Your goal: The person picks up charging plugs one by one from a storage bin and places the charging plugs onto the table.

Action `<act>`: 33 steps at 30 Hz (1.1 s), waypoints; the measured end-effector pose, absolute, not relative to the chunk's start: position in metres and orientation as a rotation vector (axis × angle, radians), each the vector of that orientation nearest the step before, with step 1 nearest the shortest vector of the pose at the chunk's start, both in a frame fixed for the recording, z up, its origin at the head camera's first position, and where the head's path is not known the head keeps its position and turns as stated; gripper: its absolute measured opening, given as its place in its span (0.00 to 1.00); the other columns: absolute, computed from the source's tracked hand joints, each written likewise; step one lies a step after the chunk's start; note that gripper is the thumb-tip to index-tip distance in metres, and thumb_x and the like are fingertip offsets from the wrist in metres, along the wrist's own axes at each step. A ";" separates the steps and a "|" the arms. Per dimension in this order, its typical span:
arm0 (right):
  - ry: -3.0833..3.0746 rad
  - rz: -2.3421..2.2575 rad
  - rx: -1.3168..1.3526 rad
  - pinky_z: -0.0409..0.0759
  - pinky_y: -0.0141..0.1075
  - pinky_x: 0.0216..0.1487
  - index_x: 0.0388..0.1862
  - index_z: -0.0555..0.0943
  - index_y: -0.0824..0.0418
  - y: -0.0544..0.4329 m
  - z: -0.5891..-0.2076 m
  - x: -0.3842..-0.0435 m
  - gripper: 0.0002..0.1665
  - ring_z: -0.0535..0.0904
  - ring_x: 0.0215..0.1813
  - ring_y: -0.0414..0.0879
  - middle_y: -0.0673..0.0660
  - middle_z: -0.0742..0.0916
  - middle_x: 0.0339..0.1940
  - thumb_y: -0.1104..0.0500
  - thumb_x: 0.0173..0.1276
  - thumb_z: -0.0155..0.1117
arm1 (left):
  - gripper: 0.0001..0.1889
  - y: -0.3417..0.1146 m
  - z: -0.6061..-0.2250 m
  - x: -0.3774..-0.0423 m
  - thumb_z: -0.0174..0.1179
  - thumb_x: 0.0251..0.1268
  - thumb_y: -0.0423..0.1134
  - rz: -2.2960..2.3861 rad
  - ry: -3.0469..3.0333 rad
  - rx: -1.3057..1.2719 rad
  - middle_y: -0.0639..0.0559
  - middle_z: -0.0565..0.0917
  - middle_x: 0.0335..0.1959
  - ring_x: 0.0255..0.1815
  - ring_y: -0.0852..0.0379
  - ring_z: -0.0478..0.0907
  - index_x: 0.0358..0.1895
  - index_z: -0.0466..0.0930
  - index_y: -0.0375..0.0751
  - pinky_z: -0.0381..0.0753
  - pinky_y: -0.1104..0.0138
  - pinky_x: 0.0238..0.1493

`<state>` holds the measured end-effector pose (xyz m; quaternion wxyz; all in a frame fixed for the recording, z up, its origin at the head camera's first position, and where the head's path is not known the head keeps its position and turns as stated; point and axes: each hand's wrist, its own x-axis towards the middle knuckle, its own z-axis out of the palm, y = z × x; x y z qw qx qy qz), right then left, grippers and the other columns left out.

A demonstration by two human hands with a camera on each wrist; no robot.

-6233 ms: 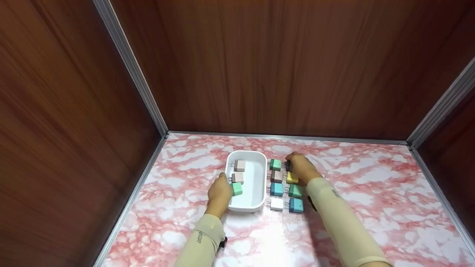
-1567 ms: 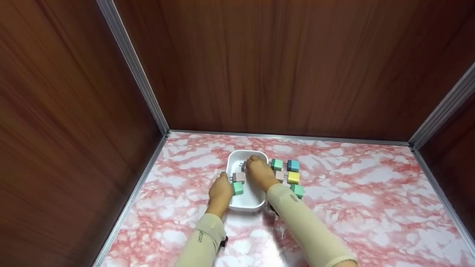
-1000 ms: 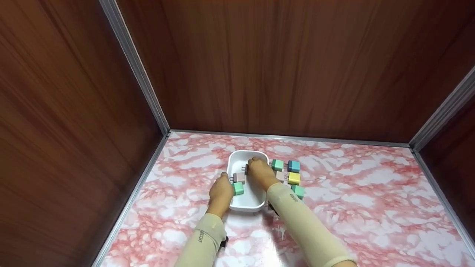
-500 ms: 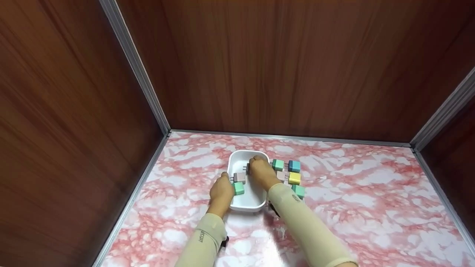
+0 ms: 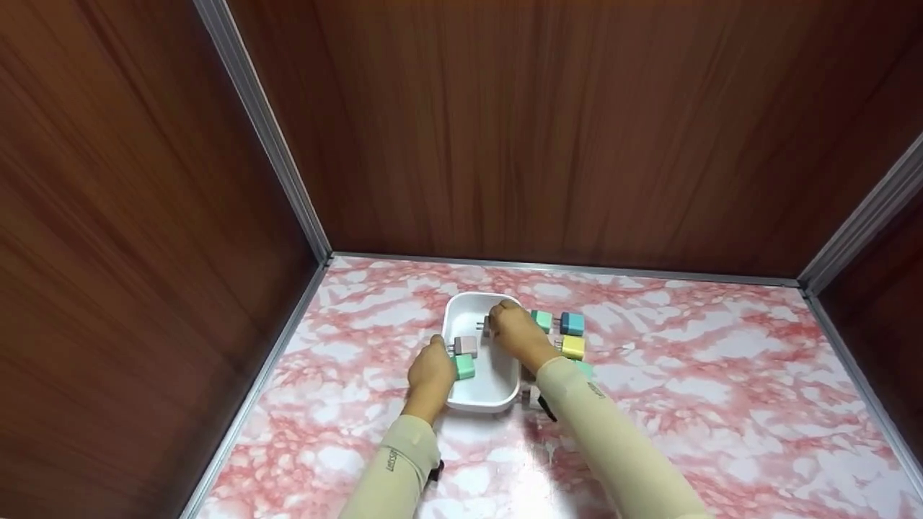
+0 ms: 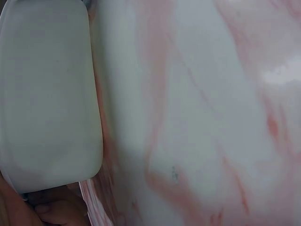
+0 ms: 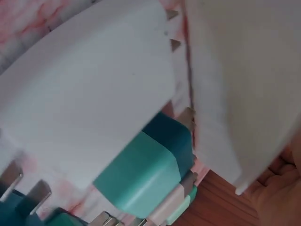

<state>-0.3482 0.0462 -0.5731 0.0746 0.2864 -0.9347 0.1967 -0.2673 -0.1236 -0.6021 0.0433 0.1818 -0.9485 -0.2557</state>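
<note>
My left hand (image 5: 431,371) grips the left side of a white tray (image 5: 483,406); its curled fingers also show under the tray's corner in the left wrist view. Inside the tray lie a pinkish-grey wall charger (image 5: 466,347) and a light green charger (image 5: 465,367), close to my left fingers. Over the tray's right rim, my right hand (image 5: 519,335) pinches a dark-looking charger (image 5: 487,326). Its prongs point left; my fingers hide most of its body. In the right wrist view, my right hand (image 7: 277,197) shows only at the lower right edge, beyond the tray wall (image 7: 244,94).
Right of the tray stand two columns of chargers: green (image 5: 542,321), blue (image 5: 572,323), yellow (image 5: 573,347), another green (image 5: 581,370) and white (image 5: 535,398). My right arm hides part of them. Wooden panels (image 5: 541,144) enclose the marbled table (image 5: 721,396).
My right hand went from the back right charger column into the tray, then shifted slightly right with the pinched charger. A blue charger now stands where the black one was. My left hand stays put.
</note>
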 end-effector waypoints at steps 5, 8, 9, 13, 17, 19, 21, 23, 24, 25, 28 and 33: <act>-2.864 0.700 0.862 0.80 0.42 0.40 0.32 0.80 0.59 0.054 -0.564 -0.345 0.11 0.76 0.36 0.48 0.55 0.80 0.35 0.72 0.53 0.68 | 0.17 -0.124 -0.604 -0.267 0.49 0.73 0.34 -0.789 -2.904 0.566 0.39 0.89 0.45 0.44 0.39 0.87 0.61 0.77 0.38 0.83 0.46 0.41; -2.892 0.713 0.874 0.80 0.41 0.39 0.33 0.81 0.58 0.057 -0.559 -0.343 0.12 0.76 0.37 0.47 0.54 0.79 0.35 0.72 0.53 0.69 | 0.17 -0.125 -0.605 -0.267 0.49 0.73 0.34 -0.790 -2.906 0.572 0.39 0.89 0.45 0.44 0.39 0.87 0.60 0.77 0.38 0.83 0.46 0.42; -2.892 0.712 0.884 0.80 0.41 0.39 0.33 0.81 0.58 0.058 -0.557 -0.342 0.12 0.75 0.37 0.47 0.54 0.79 0.35 0.71 0.53 0.69 | 0.17 -0.125 -0.605 -0.266 0.49 0.73 0.34 -0.791 -2.904 0.571 0.39 0.89 0.45 0.43 0.39 0.87 0.60 0.78 0.38 0.83 0.46 0.41; -2.873 0.714 0.922 0.79 0.40 0.40 0.35 0.81 0.59 0.062 -0.551 -0.338 0.12 0.75 0.37 0.46 0.53 0.79 0.36 0.71 0.53 0.69 | 0.17 -0.125 -0.604 -0.266 0.50 0.72 0.32 -0.791 -2.915 0.550 0.39 0.88 0.43 0.40 0.40 0.87 0.60 0.77 0.37 0.84 0.47 0.38; -2.838 0.685 0.951 0.79 0.40 0.40 0.38 0.82 0.60 0.067 -0.545 -0.334 0.12 0.75 0.38 0.46 0.54 0.79 0.37 0.70 0.54 0.69 | 0.20 -0.124 -0.603 -0.266 0.51 0.72 0.32 -0.784 -2.924 0.539 0.39 0.89 0.44 0.40 0.41 0.87 0.64 0.75 0.37 0.84 0.47 0.38; -2.827 0.676 0.958 0.79 0.40 0.40 0.39 0.82 0.61 0.070 -0.543 -0.332 0.13 0.75 0.38 0.46 0.54 0.80 0.37 0.70 0.55 0.69 | 0.19 -0.124 -0.603 -0.266 0.51 0.72 0.32 -0.773 -2.918 0.537 0.39 0.89 0.44 0.42 0.40 0.88 0.63 0.75 0.37 0.84 0.47 0.39; -2.824 0.667 0.964 0.79 0.40 0.40 0.40 0.82 0.61 0.072 -0.542 -0.330 0.13 0.75 0.38 0.46 0.54 0.80 0.37 0.70 0.55 0.70 | 0.18 -0.124 -0.604 -0.267 0.50 0.72 0.32 -0.765 -2.912 0.534 0.39 0.89 0.44 0.43 0.40 0.87 0.62 0.76 0.37 0.84 0.46 0.41; -2.813 0.666 0.975 0.79 0.40 0.39 0.40 0.82 0.61 0.075 -0.540 -0.328 0.14 0.75 0.38 0.46 0.54 0.80 0.37 0.70 0.55 0.70 | 0.17 -0.124 -0.604 -0.267 0.50 0.72 0.32 -0.767 -2.906 0.529 0.39 0.89 0.44 0.43 0.39 0.87 0.60 0.77 0.37 0.84 0.46 0.41; -2.811 0.665 0.979 0.79 0.40 0.40 0.41 0.82 0.62 0.077 -0.540 -0.327 0.14 0.75 0.38 0.46 0.54 0.80 0.37 0.71 0.55 0.70 | 0.16 -0.123 -0.604 -0.267 0.51 0.71 0.32 -0.769 -2.902 0.525 0.38 0.89 0.44 0.43 0.39 0.87 0.59 0.77 0.37 0.84 0.46 0.41; -2.808 0.664 0.981 0.80 0.40 0.39 0.41 0.82 0.62 0.079 -0.540 -0.326 0.14 0.76 0.37 0.46 0.54 0.80 0.37 0.71 0.55 0.70 | 0.15 -0.123 -0.604 -0.267 0.50 0.71 0.32 -0.770 -2.902 0.523 0.39 0.88 0.44 0.43 0.39 0.87 0.58 0.77 0.37 0.84 0.46 0.41; -2.818 0.671 0.973 0.80 0.39 0.39 0.43 0.82 0.62 0.084 -0.539 -0.323 0.15 0.76 0.37 0.45 0.53 0.80 0.38 0.70 0.55 0.71 | 0.14 -0.123 -0.604 -0.267 0.51 0.71 0.32 -0.773 -2.898 0.522 0.39 0.88 0.43 0.42 0.39 0.87 0.56 0.77 0.37 0.84 0.46 0.40; -2.822 0.704 0.940 0.80 0.40 0.42 0.48 0.82 0.63 0.094 -0.541 -0.319 0.18 0.76 0.38 0.46 0.54 0.81 0.40 0.68 0.57 0.71 | 0.15 -0.124 -0.602 -0.267 0.50 0.71 0.32 -0.781 -2.899 0.526 0.38 0.88 0.43 0.41 0.39 0.87 0.58 0.76 0.36 0.84 0.46 0.40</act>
